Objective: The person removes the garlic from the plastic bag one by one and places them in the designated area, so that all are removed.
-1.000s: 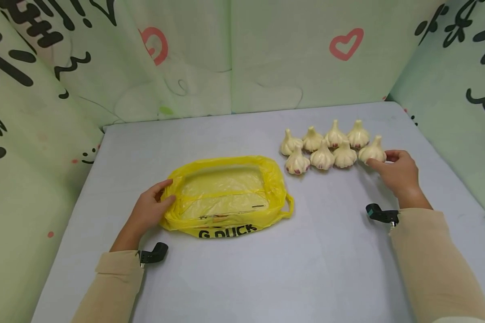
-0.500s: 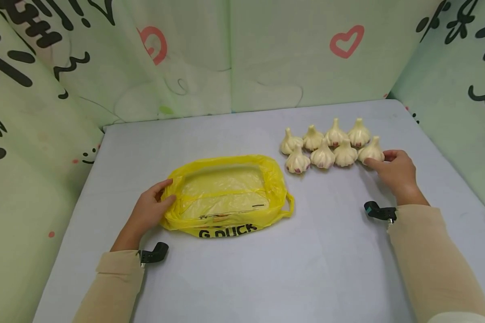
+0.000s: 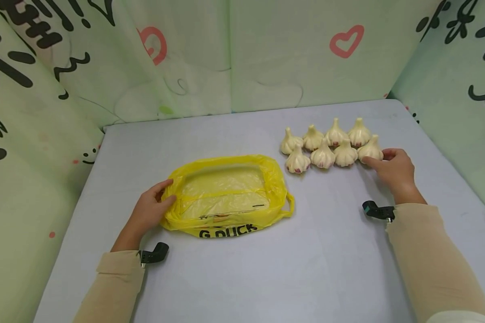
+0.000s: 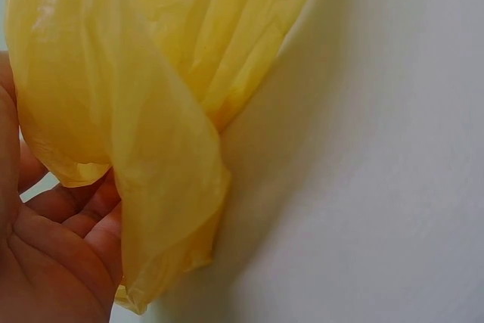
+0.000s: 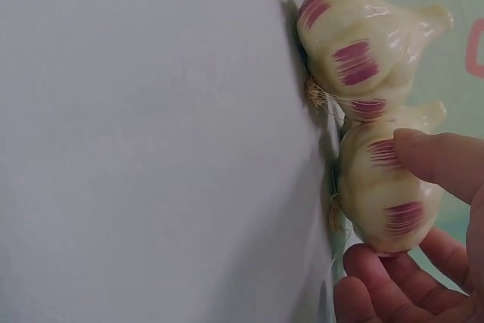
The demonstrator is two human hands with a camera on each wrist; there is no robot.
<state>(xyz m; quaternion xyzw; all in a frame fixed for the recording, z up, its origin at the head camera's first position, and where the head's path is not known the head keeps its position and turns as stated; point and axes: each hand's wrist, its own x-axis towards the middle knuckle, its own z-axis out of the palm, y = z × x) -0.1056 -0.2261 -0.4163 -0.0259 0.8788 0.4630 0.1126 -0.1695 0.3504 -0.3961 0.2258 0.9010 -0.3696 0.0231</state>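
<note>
In the head view a yellow plastic bag (image 3: 222,193) lies with its wide mouth facing up and black lettering on its near side. My left hand (image 3: 150,210) holds the bag's left edge between thumb and fingers. Thin folds of the bag (image 4: 162,164) hide part of those fingers in the left wrist view. At the back right, my right hand (image 3: 396,172) pinches the rightmost garlic bulb (image 3: 370,149) of the front row. The right wrist view shows the thumb (image 5: 439,160) on one side of this purple-streaked bulb (image 5: 389,183), with fingers under its other side.
Several more garlic bulbs (image 3: 322,157) stand close together in two rows left of my right hand. A handle loop (image 3: 289,206) sticks out from the bag's right side. Printed curtains (image 3: 266,58) hang around the white-covered table (image 3: 258,273).
My right hand and the garlic bulb in it have shifted slightly left, toward the bulb beside it. My left hand and the bag stay where they were.
</note>
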